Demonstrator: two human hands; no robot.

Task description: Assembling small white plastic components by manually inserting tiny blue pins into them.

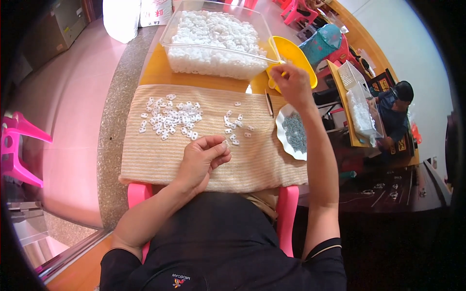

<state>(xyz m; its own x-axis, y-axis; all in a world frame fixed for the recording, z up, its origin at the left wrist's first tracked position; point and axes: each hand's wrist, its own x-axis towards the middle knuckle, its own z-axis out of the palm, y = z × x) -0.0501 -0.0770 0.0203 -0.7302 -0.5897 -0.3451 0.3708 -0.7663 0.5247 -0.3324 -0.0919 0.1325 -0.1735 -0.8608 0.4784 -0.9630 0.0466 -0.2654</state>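
Observation:
Between the thumb and forefinger of my left hand (206,157) a small white plastic piece is pinched, just above the striped cloth (160,165). My right hand (293,85) is raised over the near edge of a yellow tray (290,48), fingers closed; what they hold, if anything, is too small to make out. A large pile of small white two-holed pieces (177,116) lies on the left of the cloth. A smaller scattered group (235,123) lies right of it. Beside my right forearm, partly covered by it, a white scalloped bowl (280,133) holds many small grey metal parts (295,132).
A clear plastic bin (218,47) full of white pieces stands at the table's far side. Two thin stick-like tools (269,103) lie near the bowl. A pink stool (22,140) stands at left. A person (395,111) sits at another table on the right, beside another bin (361,114).

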